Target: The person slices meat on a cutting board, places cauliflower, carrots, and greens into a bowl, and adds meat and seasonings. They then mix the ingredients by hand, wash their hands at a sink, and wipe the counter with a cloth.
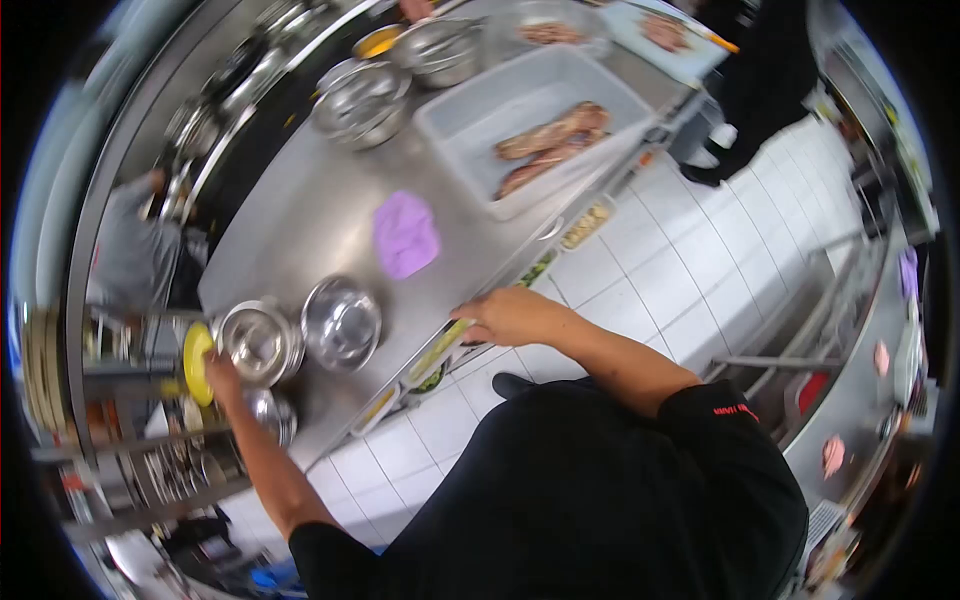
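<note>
The steel counter (300, 215) carries a grey tub (470, 115) of meat at 1 o'clock and a purple cloth (405, 235) at centre. The right hand (510, 315) rests flat, fingers loose, on the counter's edge. The left hand (222, 380), at 9 o'clock, grasps 1 steel bowl (258, 342) beside a second bowl (342, 322) and yellow plate (196, 362).
</note>
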